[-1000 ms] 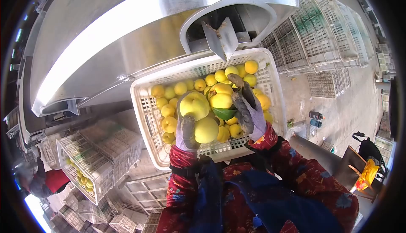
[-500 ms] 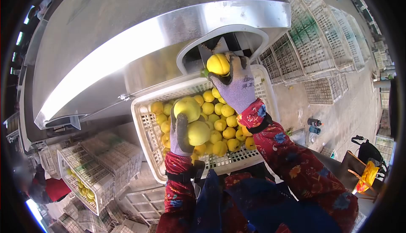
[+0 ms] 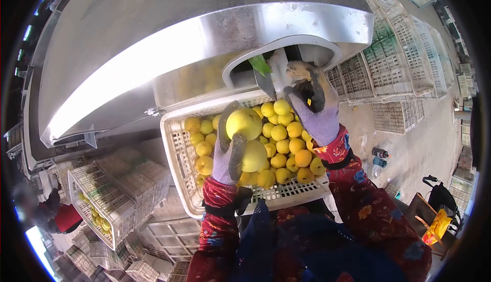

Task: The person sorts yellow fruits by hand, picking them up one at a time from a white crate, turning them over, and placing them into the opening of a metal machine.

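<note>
Two large yellow-green peaches [image 3: 244, 123] sit in my gloved left hand [image 3: 228, 151], one above the other, with fingers wrapped along their left side. This hand is over a white plastic crate [image 3: 176, 172] filled with smaller yellow peaches [image 3: 279, 132]. My right hand [image 3: 314, 100], also gloved, is at the crate's far right, just below the opening [image 3: 317, 54] in a metal machine. Its thumb and fingers are curved but apart, with no fruit visible in its grasp. A green leaf [image 3: 260, 65] lies at the left part of that opening.
The broad metal machine [image 3: 204, 36] curves above the crate. Stacked white crates [image 3: 391, 47] stand at right, and more crates [image 3: 112, 195] at lower left, some holding fruit. Another person [image 3: 46, 213] is at far left. Bottles [image 3: 379, 156] and a yellow bag [image 3: 438, 226] are at right.
The peach in my right hand is gone from it, and its fingers have opened. That hand has moved down and right. My left hand has shifted slightly right, still holding two peaches.
</note>
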Demonstrator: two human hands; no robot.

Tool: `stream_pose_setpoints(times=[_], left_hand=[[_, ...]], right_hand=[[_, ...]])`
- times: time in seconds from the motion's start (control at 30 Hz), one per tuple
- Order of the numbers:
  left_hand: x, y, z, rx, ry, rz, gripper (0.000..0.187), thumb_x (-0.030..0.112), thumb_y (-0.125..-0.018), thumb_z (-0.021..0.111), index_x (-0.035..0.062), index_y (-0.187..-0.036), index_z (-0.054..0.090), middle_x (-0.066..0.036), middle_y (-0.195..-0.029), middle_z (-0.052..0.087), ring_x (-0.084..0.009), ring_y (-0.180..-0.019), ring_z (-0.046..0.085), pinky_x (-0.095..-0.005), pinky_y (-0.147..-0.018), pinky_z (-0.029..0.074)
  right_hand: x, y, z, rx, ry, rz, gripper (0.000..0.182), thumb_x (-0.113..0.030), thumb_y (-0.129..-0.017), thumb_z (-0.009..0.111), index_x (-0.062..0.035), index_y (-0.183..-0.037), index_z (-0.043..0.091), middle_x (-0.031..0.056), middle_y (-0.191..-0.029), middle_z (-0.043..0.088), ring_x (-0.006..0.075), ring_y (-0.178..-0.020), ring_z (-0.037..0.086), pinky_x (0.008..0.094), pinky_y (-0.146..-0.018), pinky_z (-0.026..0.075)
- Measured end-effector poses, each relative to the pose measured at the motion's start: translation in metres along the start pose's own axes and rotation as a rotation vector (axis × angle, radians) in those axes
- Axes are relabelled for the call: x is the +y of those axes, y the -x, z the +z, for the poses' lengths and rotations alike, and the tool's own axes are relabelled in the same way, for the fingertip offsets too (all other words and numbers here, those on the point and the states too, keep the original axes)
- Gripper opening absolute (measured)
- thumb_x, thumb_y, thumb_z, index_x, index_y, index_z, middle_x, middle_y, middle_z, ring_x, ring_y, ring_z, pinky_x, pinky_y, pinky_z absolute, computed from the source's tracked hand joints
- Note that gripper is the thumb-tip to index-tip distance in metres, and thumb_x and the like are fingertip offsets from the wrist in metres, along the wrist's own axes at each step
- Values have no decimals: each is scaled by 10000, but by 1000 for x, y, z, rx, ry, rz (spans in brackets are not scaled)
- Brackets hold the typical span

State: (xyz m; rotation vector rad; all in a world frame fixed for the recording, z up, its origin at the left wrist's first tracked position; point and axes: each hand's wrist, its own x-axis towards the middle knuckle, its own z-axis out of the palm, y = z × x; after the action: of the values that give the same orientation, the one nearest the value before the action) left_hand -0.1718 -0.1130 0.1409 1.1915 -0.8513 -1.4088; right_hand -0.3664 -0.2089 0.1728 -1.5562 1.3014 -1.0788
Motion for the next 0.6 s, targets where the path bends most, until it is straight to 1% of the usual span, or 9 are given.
stream_pose_setpoints(times=[0.07,0.13,0.17,0.23,0.33,0.4,0.43,0.57,0.6], left_hand=[[-5,0,3,-13,-84,47,670,474,-1022,469,73,-1531,299,-142,-1378,494,-226,-1166,559,-362,-953,508],[-17,0,-4,-115,-140,33,633,325,-1014,490,63,-1547,271,-124,-1444,445,-194,-1160,539,-314,-963,470],[-23,-2,-9,-168,-169,31,627,251,-1010,500,59,-1555,257,-115,-1476,421,-177,-1157,529,-291,-968,451],[13,-6,12,-182,132,-153,628,130,-988,528,45,-1554,270,-117,-1545,367,-186,-1289,460,-288,-1045,396],[19,-8,15,-206,149,-35,622,50,-959,540,32,-1536,307,-128,-1523,409,-203,-1309,469,-312,-1068,389],[16,-7,17,-190,134,-20,583,19,-935,554,23,-1493,386,-132,-1486,450,-220,-1297,487,-321,-1066,396],[13,-7,18,-179,126,-11,566,4,-922,561,19,-1472,425,-133,-1468,471,-228,-1291,496,-326,-1064,400],[7,-13,27,1,-580,365,405,18,-891,583,-4,-1295,610,-169,-1377,525,-257,-1259,524,-349,-1026,448],[2,-14,25,5,-501,332,396,33,-909,574,-2,-1303,602,-165,-1362,541,-251,-1237,539,-345,-1012,456]], right_hand=[[-1,24,-8,-345,-12,-70,605,-156,-788,803,-61,-1322,533,140,-1250,568,276,-997,641,384,-850,522],[10,36,1,-403,-17,-131,744,-172,-744,837,-65,-1395,494,146,-1353,537,293,-1104,615,368,-947,501],[19,42,8,-350,-127,-101,749,-158,-746,835,-60,-1402,487,149,-1369,526,301,-1148,594,370,-976,486],[26,45,11,-297,-251,-78,753,-132,-751,832,-48,-1409,476,153,-1388,513,310,-1213,558,375,-1019,460],[12,47,4,-251,-431,-40,745,-99,-760,827,-27,-1409,468,162,-1386,510,306,-1266,521,380,-1054,435],[3,54,6,-165,-727,46,732,-77,-768,822,-13,-1405,467,170,-1375,513,299,-1285,504,380,-1067,425],[7,55,6,-134,-617,71,728,-110,-761,841,-9,-1384,479,180,-1345,526,296,-1243,538,377,-1033,453],[11,53,2,-6,13,-152,734,-194,-703,887,-12,-1311,518,180,-1274,556,323,-1136,592,392,-946,497],[5,51,1,22,113,-211,738,-214,-686,898,-12,-1292,526,181,-1254,561,331,-1108,601,399,-921,506]])
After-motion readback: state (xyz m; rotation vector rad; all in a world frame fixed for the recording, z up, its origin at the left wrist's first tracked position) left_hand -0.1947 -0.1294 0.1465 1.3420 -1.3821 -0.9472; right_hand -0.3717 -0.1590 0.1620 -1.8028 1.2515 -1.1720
